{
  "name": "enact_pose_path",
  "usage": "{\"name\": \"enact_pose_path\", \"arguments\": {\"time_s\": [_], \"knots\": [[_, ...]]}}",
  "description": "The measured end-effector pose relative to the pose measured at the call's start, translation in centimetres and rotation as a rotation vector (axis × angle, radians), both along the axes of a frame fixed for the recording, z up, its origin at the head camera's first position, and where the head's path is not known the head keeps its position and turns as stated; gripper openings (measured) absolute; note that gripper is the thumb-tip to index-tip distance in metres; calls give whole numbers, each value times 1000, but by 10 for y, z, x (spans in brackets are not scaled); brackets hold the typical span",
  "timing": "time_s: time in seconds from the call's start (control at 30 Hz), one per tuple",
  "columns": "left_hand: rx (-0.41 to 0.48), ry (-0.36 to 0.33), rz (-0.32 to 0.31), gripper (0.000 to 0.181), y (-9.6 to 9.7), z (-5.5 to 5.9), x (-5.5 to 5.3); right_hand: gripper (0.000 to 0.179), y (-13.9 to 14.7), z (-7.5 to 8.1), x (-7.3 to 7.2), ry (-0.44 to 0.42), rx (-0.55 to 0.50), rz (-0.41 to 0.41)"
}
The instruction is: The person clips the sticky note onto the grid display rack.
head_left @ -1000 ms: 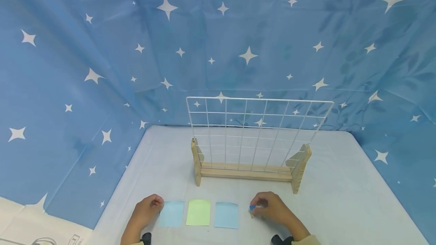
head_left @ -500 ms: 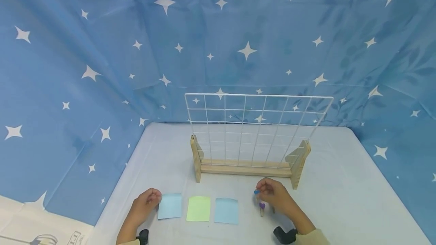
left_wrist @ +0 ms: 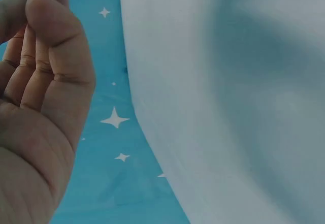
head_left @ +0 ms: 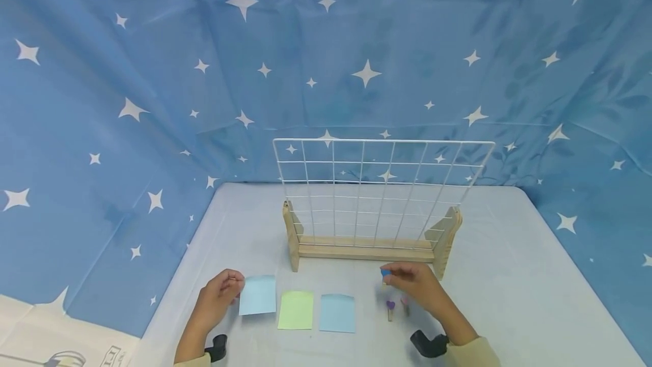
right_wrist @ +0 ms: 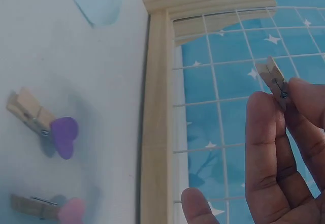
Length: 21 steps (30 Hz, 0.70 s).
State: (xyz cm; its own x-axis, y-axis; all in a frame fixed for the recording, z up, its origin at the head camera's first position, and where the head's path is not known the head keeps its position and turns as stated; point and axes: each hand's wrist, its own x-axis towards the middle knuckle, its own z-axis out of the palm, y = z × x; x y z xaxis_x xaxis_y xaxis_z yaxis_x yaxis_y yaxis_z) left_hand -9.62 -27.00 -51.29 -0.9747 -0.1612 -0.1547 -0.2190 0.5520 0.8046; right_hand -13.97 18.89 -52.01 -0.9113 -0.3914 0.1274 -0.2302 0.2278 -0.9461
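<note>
My left hand [head_left: 218, 299] pinches the left edge of a blue sticky note [head_left: 257, 295], which is lifted off the table. Between the thumb and fingers of my right hand [head_left: 415, 287] is a small wooden clothespin [right_wrist: 274, 80] with a blue top, its free end pointing up in the right wrist view. Two more clothespins lie on the table below that hand: one with a purple heart [right_wrist: 64, 136], one with a pink heart [right_wrist: 72, 212]. A green sticky note [head_left: 296, 310] and a second blue sticky note [head_left: 337, 313] lie between the hands.
Behind the notes stands a white wire grid [head_left: 377, 163] in a wooden stand [head_left: 367, 253]. The white table [head_left: 244, 231] extends around it, and a blue star-patterned curtain [head_left: 285, 101] hangs behind and at the sides.
My left hand has raised the left blue note from the table. My right hand has lifted the blue-topped clothespin up and toward the stand, uncovering the purple and pink ones.
</note>
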Motion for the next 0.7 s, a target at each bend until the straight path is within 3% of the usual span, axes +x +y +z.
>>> {"name": "enact_pose_path", "arguments": {"time_s": [0.33, 0.7], "knots": [[53, 48, 7, 17, 9, 16, 0, 22, -3, 18, -2, 51, -31, 9], [105, 85, 28, 13, 19, 23, -2, 22, -6, 33, -2, 134, -75, 44]]}}
